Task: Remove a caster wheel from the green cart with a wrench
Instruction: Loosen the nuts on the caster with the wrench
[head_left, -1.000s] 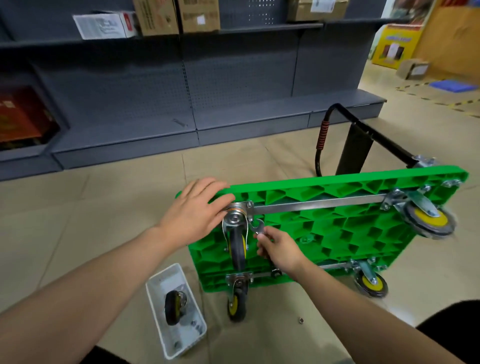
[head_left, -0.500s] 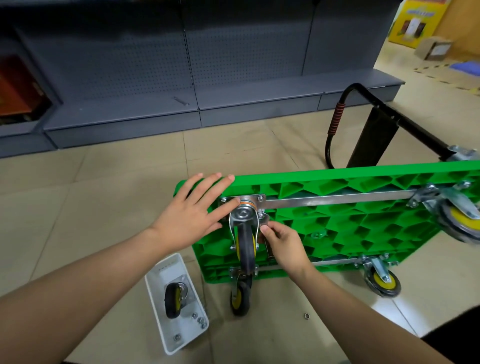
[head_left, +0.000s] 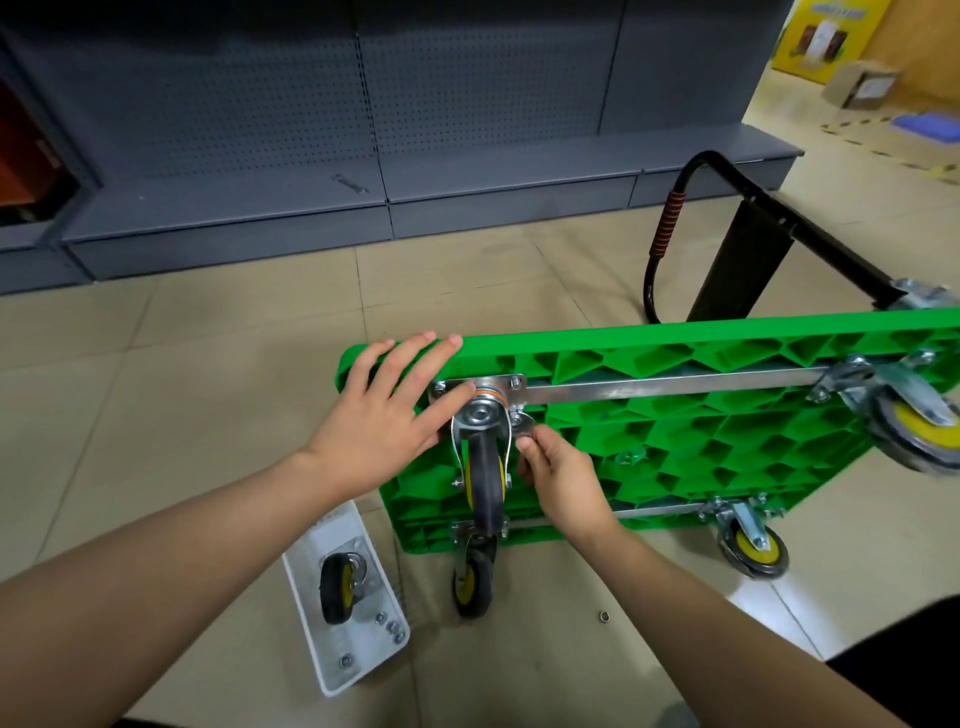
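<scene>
A: Where is the caster (head_left: 485, 467) sitting?

B: On the cart's (head_left: 675, 441) near-left corner, its plate still bolted on. The wrench (head_left: 524, 427) is now seating on the plate's right bolt (a second ago it was only approaching).

A: And the hands?

B: The right hand (head_left: 558, 480) is pinching the wrench. The left hand (head_left: 387, 415) is lying flat, fingers spread wider than before, bracing cart edge and plate.

A: Meaning?

B: Loosening is probably starting. 1 spare caster is lying in the tray (head_left: 363, 670).
</scene>
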